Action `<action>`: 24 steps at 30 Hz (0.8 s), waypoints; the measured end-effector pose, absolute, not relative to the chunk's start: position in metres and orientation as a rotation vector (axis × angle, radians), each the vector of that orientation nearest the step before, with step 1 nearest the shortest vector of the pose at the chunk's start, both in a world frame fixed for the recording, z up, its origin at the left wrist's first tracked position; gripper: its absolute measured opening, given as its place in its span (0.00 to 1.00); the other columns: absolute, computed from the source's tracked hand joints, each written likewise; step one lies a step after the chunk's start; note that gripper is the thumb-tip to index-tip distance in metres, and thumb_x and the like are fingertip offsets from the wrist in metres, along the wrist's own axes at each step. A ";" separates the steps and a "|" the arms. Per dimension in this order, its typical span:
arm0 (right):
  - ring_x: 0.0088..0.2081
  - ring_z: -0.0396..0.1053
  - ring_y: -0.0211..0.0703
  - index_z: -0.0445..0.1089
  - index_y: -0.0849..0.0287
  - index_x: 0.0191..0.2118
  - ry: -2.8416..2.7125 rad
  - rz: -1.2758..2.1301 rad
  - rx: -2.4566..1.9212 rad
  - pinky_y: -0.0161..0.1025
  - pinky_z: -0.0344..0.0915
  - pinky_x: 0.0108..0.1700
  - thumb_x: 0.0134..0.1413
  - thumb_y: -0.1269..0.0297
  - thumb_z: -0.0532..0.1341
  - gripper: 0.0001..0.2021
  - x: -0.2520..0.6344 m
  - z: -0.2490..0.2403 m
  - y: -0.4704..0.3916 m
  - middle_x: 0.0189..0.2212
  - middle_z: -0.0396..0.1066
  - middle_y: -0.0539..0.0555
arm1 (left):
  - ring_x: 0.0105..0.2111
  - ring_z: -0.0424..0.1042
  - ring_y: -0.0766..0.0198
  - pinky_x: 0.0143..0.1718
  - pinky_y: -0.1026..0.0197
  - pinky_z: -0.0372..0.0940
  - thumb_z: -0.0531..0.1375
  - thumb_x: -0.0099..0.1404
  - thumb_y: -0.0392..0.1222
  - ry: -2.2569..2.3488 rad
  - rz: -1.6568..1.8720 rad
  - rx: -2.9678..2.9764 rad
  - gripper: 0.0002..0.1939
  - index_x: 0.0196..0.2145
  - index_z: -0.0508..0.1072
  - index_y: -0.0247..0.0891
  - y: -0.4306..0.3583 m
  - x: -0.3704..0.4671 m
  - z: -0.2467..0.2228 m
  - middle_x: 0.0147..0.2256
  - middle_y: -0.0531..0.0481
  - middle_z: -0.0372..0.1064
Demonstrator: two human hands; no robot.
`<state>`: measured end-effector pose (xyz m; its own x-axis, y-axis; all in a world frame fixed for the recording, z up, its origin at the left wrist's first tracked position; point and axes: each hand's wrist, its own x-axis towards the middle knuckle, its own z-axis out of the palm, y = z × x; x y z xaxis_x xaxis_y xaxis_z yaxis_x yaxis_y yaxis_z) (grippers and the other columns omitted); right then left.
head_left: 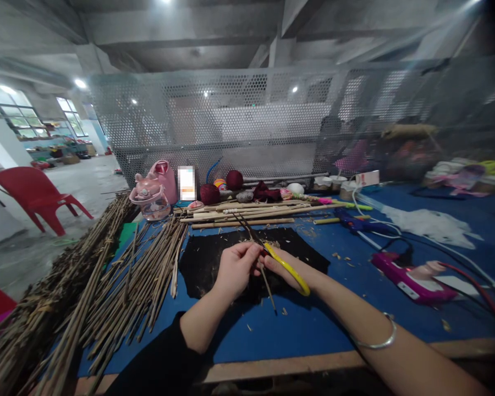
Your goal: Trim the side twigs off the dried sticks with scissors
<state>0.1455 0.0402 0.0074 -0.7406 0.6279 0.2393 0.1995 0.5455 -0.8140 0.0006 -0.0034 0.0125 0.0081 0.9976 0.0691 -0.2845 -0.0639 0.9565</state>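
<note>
Over a black cloth on the blue table, my two hands meet. My left hand is closed, thumb and fingers pinched on a thin brown stick that slants down toward the table's front. My right hand is wrapped round a tool with a yellow handle, whose loop stands out over the hand. Dark, thin lengths point up and away from the hands; whether they are blades or twigs is hard to tell. Small pale shavings lie on the cloth.
Bundles of brown sticks cover the left side. Behind the cloth lie pale rods, yarn balls and a pink bottle. At right are a blue glue gun, a magenta power strip, cables and a plastic bag.
</note>
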 end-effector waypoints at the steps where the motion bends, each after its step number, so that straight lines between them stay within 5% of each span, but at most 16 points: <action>1: 0.34 0.60 0.40 0.62 0.62 0.39 -2.264 1.108 -0.662 0.39 0.61 0.40 0.52 0.43 0.45 0.25 0.146 0.007 0.040 0.31 0.62 0.53 | 0.18 0.62 0.74 0.18 0.71 0.60 0.61 0.51 0.49 0.945 1.369 1.050 0.15 0.28 0.72 0.31 -0.003 0.001 0.012 0.20 0.52 0.66; 6: 0.33 0.60 0.39 0.63 0.62 0.35 -2.238 1.090 -0.662 0.38 0.60 0.38 0.50 0.40 0.45 0.27 0.143 0.007 0.038 0.30 0.62 0.53 | 0.18 0.62 0.74 0.18 0.70 0.60 0.61 0.51 0.49 0.938 1.355 1.061 0.16 0.28 0.72 0.31 -0.003 0.000 0.011 0.20 0.51 0.66; 14: 0.20 0.51 0.32 0.61 0.62 0.26 -2.227 1.061 -0.853 0.31 0.50 0.21 0.49 0.39 0.44 0.28 0.142 0.007 0.038 0.18 0.54 0.46 | 0.18 0.62 0.73 0.17 0.71 0.59 0.61 0.50 0.49 0.966 1.351 1.043 0.16 0.27 0.71 0.31 -0.002 0.000 0.012 0.19 0.53 0.64; 24: 0.31 0.59 0.38 0.62 0.62 0.32 -2.284 1.073 -0.697 0.35 0.60 0.35 0.49 0.39 0.45 0.27 0.145 0.011 0.038 0.30 0.61 0.52 | 0.18 0.62 0.74 0.18 0.70 0.60 0.61 0.50 0.51 0.917 1.387 1.019 0.17 0.27 0.70 0.31 -0.001 -0.002 0.011 0.20 0.52 0.65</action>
